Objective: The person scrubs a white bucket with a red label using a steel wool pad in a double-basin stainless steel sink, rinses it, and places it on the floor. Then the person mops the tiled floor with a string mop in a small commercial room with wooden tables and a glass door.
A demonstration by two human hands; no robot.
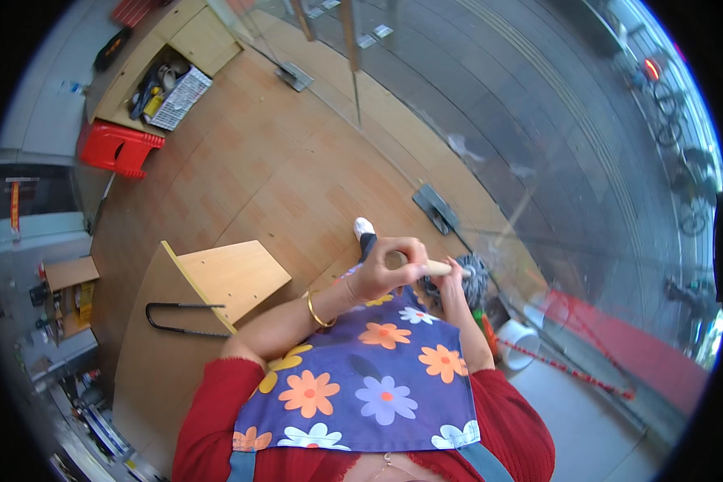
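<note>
My left hand (pixel 391 268), below a gold bangle, is closed around the top end of a pale wooden mop handle (pixel 437 267). Farther down the same handle, my right hand (pixel 450 276) grips it, partly hidden by my forearm and the handle. The handle points down and right to a grey string mop head (pixel 475 283) near the floor by the glass. A flowered apron (pixel 385 367) covers my front, and one white shoe (pixel 363 227) shows on the floor beyond my left hand.
A glass wall with metal floor fittings (pixel 435 208) runs along the right. Behind the mop stands a white bucket (pixel 517 344). At left are a wooden desk (pixel 156 361) and a board (pixel 235 277); farther off, a red plastic stool (pixel 117 149) and a cabinet (pixel 199 39).
</note>
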